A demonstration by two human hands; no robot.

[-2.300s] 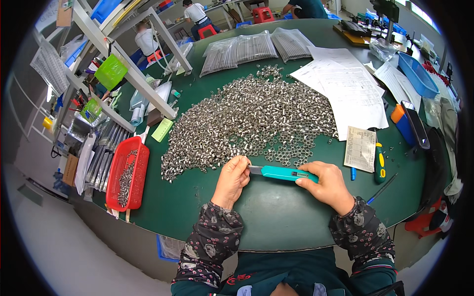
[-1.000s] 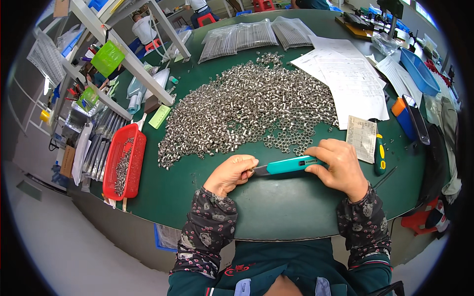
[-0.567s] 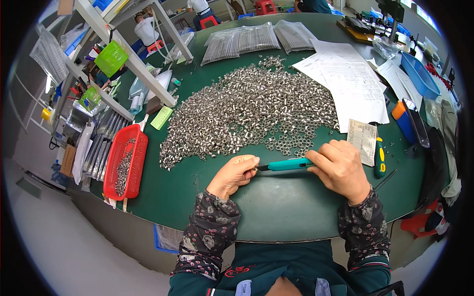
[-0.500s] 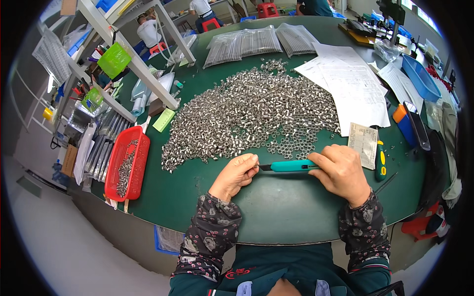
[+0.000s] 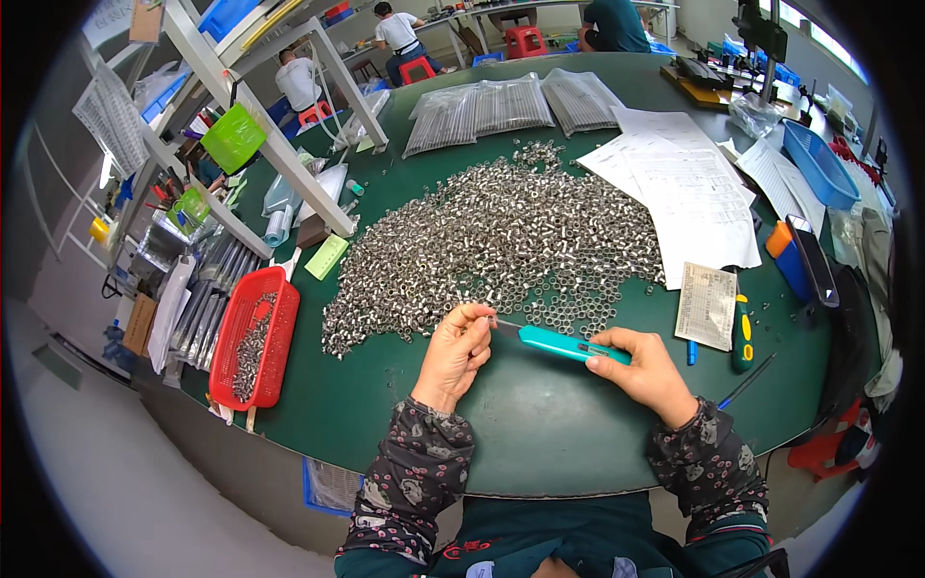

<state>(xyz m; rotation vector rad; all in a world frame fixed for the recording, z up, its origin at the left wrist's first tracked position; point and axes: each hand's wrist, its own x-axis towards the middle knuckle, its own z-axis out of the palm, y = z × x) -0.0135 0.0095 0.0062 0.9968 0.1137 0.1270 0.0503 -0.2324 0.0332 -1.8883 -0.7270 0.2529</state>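
A teal utility knife (image 5: 559, 342) lies in my right hand (image 5: 647, 371), gripped by the handle with the fingers and thumb. Its dark blade points left and meets the fingertips of my left hand (image 5: 455, 356). Those fingers pinch together on a tiny piece, probably one of the metal rings, mostly hidden by the fingertips. Just beyond both hands spreads a big heap of small silvery metal rings (image 5: 482, 226) on the green table (image 5: 540, 433).
A red basket (image 5: 279, 356) of metal pieces stands at the left. Papers (image 5: 699, 207), a printed card (image 5: 706, 305), a yellow-green screwdriver handle (image 5: 742, 332) and a phone (image 5: 812, 260) lie right. Bagged rods (image 5: 511, 104) lie at the back. People sit beyond.
The knife has tilted, its blade end now higher than its handle end. My right hand has moved lower and turned; my left hand stays pinched at the blade. The view has shifted slightly.
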